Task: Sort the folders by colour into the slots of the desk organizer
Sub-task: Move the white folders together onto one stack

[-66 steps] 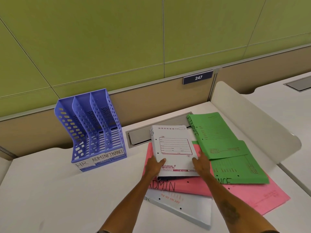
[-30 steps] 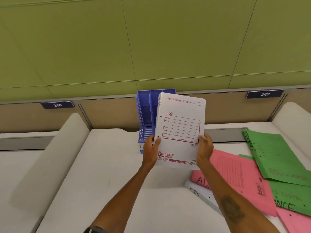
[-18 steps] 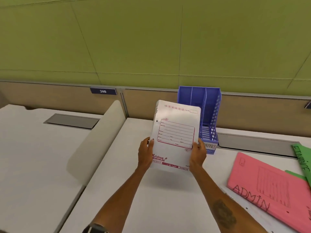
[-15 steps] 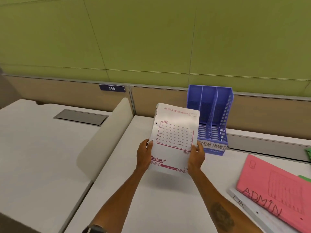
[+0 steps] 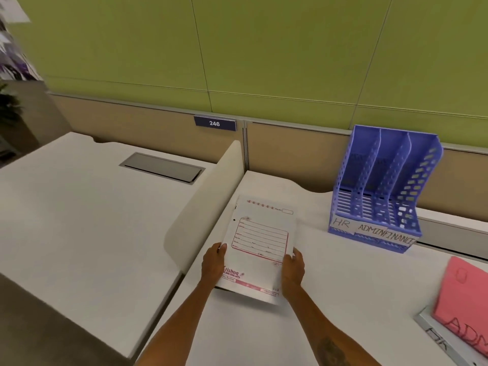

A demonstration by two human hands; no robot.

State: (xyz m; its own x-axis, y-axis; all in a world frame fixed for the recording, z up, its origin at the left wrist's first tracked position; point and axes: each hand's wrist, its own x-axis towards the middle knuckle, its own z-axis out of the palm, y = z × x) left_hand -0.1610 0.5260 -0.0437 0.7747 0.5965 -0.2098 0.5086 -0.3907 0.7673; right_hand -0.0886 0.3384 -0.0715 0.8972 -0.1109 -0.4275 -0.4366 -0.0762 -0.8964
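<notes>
Pinching white folder [image 5: 260, 249] between left hand [image 5: 213, 265] and right hand [image 5: 292, 269], low over worktop [image 5: 343, 286].

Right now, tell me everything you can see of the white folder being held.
The white folder is a flat card-like file with a pink-bordered form of ruled lines on its cover, a row of small pink marks along the top and a pink logo and strip at the bottom. Small punched holes sit near its left edge. It is closed, tilted with its far end raised, low over the white desk, left of the blue organizer. The left hand and right hand grip its lower side edges.
</notes>
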